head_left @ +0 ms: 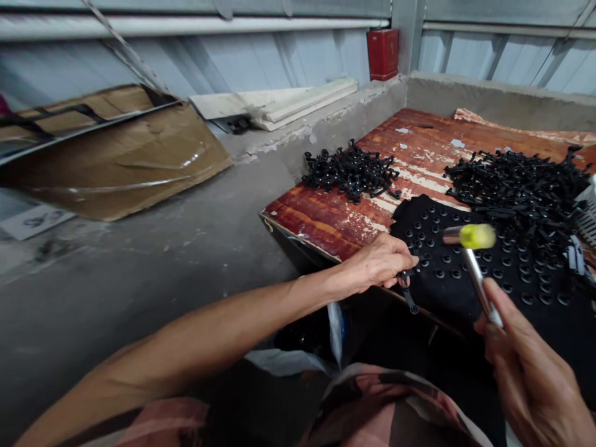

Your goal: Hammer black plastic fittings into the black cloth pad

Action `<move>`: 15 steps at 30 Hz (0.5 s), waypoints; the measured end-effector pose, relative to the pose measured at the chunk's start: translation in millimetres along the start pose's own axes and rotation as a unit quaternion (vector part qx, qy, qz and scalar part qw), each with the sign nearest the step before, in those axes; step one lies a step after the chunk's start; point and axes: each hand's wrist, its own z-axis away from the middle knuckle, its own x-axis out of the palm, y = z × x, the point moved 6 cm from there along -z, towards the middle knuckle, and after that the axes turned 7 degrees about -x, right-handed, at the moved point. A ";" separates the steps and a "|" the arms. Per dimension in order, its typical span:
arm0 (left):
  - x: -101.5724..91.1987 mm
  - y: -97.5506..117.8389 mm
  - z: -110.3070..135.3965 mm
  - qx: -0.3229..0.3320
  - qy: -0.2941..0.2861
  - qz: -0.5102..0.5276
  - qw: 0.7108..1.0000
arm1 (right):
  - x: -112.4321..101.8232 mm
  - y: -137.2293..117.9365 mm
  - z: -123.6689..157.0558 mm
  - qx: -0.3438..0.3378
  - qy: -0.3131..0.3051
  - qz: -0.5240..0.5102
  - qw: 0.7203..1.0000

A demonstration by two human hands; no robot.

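My left hand [384, 266] is closed on a small black plastic arm-like part [410, 299] at the table's front edge; its lower end, with a round eye, hangs below the fingers. In my right hand [526, 366] is a small hammer [475, 273] with a silver handle and a yellow head end, blurred by motion, raised over the cloth. Below it lies a black cloth [447, 292] carrying many round black discs set in rows. My left fingertips are at the cloth's left edge.
Two piles of black parts, a left pile [351, 171] and a larger right pile [516, 186], lie on the worn red-brown table [321, 217]. At the right edge stands a white basket [589, 211]. A cardboard box [139, 161] and red tin [383, 54] rest on the concrete ledge [209, 230].
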 end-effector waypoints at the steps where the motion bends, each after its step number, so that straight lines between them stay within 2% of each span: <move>1: 0.3 -0.9 -0.8 0.006 -0.004 0.002 1.000 | 2.6 -2.4 -3.5 -0.022 -0.024 0.008 0.999; 4: 1.2 -1.0 -0.7 0.015 -0.009 0.001 1.000 | 5.1 -4.9 -6.3 -0.045 -0.067 0.009 0.997; 9: 1.3 6.0 4.4 0.009 -0.003 -0.006 1.000 | -5.2 -0.1 3.2 0.006 -0.007 0.006 1.000; 13: 0.8 10.4 6.3 0.003 -0.003 -0.008 1.000 | 2.3 -0.3 3.7 0.004 -0.045 -0.008 0.999; 15: 0.5 10.8 5.9 -0.002 -0.004 -0.012 1.000 | -1.9 6.4 4.5 0.065 0.004 -0.059 0.996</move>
